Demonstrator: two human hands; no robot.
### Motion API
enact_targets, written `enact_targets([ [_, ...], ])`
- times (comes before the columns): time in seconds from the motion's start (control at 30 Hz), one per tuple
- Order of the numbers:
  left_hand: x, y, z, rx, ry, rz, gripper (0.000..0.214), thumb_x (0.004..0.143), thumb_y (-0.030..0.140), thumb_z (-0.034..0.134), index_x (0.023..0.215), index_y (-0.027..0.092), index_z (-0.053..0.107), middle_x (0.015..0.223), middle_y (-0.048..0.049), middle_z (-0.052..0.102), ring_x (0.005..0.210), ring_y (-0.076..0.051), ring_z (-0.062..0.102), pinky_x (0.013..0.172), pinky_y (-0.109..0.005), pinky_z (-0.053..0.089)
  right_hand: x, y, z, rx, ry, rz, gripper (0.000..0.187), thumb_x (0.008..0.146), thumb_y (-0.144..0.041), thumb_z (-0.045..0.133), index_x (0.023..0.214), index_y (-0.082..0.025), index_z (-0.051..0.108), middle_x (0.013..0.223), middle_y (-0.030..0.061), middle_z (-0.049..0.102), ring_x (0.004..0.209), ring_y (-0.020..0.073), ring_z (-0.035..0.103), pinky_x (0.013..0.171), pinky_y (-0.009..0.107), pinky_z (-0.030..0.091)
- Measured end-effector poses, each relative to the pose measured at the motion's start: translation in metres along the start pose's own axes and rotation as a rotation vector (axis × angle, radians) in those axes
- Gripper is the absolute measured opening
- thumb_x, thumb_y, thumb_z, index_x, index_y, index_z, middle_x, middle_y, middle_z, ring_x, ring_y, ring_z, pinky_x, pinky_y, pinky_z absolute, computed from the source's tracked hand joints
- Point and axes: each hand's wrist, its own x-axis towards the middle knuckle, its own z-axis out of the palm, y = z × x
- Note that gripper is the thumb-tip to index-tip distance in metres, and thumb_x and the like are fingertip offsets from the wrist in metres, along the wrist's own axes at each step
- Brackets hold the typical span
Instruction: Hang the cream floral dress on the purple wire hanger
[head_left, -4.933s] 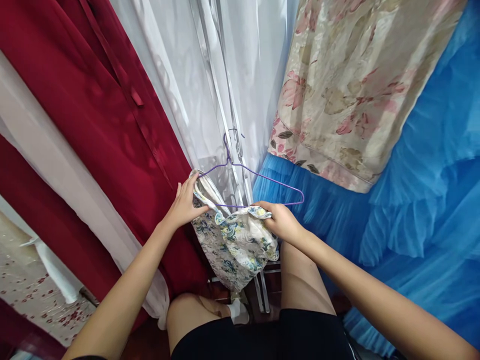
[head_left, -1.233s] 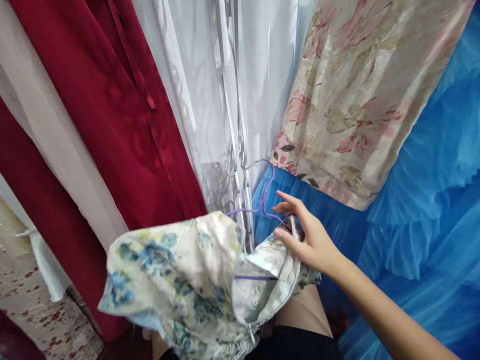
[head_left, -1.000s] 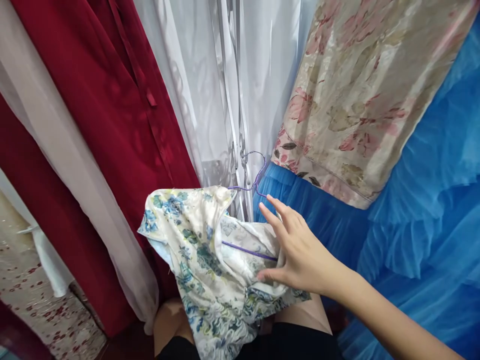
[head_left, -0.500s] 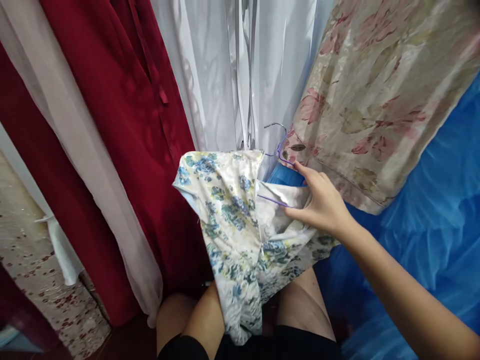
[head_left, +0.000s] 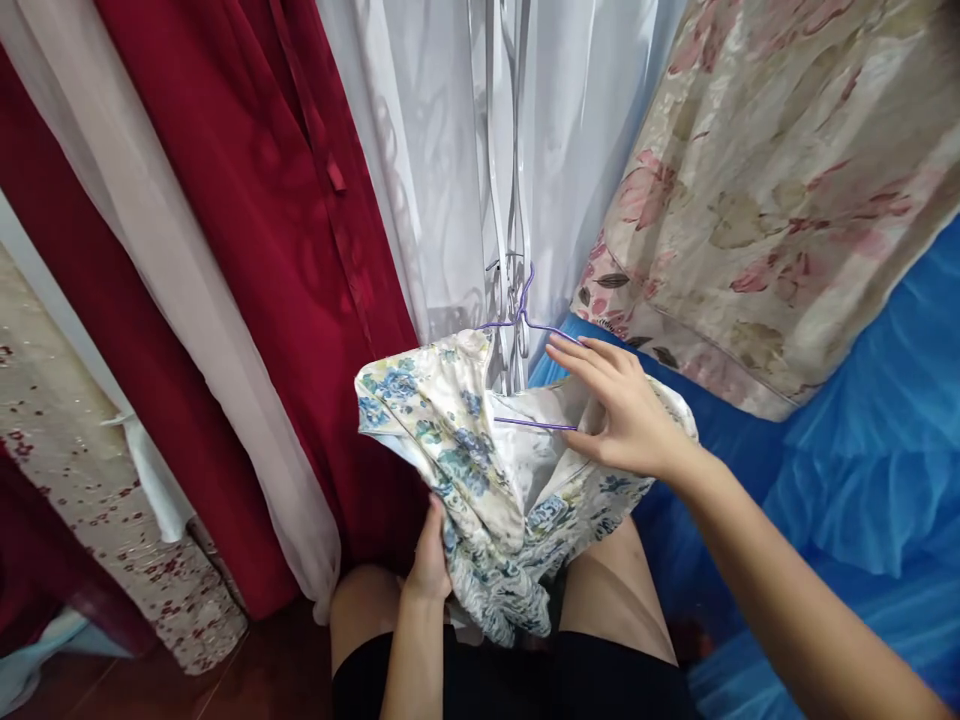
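Note:
A purple wire hanger sits partly inside a cream floral garment with blue flowers, its hook above the neckline. My right hand grips the hanger's right side, fingers over the upper arm and thumb by the lower bar, at the garment's neck opening. Lower down, my left hand is closed on the garment's left side, thumb in front and the other fingers hidden behind the cloth. The garment's left shoulder lies over the hanger, and its lower part bunches above my lap.
Dark red dresses and a pale sheer cloth hang at left. Ahead hangs a white garment with straps. At right are a pink-flowered beige cloth and blue ruffled fabric. My bare knees are below.
My left hand has come into sight from behind the garment, at its left side. The hanger has turned and shifted left, and the garment's right shoulder has spread out beyond my right hand.

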Motion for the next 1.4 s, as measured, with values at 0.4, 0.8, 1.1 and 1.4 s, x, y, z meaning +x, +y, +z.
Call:
enact_targets([
  [0.4, -0.023, 0.008, 0.025, 0.037, -0.075, -0.078, 0.066, 0.07, 0.032, 0.088, 0.13, 0.015, 0.064, 0.118, -0.0128, 0.074, 0.114, -0.03, 0.069, 0.101, -0.04, 0.053, -0.107, -0.096, 0.109, 0.919, 0.03, 0.894, 0.043, 0.098, -0.052, 0.054, 0.072, -0.019, 0.059, 0.066, 0.0009, 0.058, 0.066, 0.0186, 0.055, 0.064, 0.029, 0.043],
  [0.8, -0.022, 0.004, 0.03, 0.145, -0.01, -0.035, 0.062, 0.068, 0.035, 0.089, 0.122, 0.013, 0.068, 0.111, -0.0132, 0.075, 0.104, -0.028, 0.069, 0.093, -0.036, 0.052, -0.112, -0.087, 0.096, 1.03, -0.127, 0.831, 0.039, 0.099, -0.054, 0.054, 0.082, -0.019, 0.055, 0.071, -0.0002, 0.059, 0.07, 0.0172, 0.055, 0.067, 0.028, 0.041],
  [1.1, -0.003, -0.008, 0.021, 0.422, 0.473, 0.469, 0.063, 0.077, 0.032, 0.078, 0.133, 0.023, 0.05, 0.136, -0.0115, 0.058, 0.125, -0.028, 0.055, 0.102, -0.038, 0.043, -0.116, -0.081, 0.099, 1.044, -0.092, 0.968, 0.04, 0.095, -0.052, 0.057, 0.072, -0.02, 0.054, 0.056, -0.0007, 0.056, 0.056, 0.0157, 0.051, 0.059, 0.028, 0.036],
  [1.4, -0.026, -0.034, 0.043, 0.859, -0.106, 0.273, 0.016, 0.089, 0.025, 0.061, 0.105, 0.021, 0.06, 0.102, -0.0075, 0.068, 0.094, -0.023, 0.062, 0.084, -0.033, 0.045, -0.111, -0.086, 0.102, 1.117, -0.056, 1.009, 0.041, 0.088, -0.051, 0.067, 0.066, -0.018, 0.056, 0.053, 0.0015, 0.06, 0.053, 0.015, 0.052, 0.056, 0.027, 0.036],
])
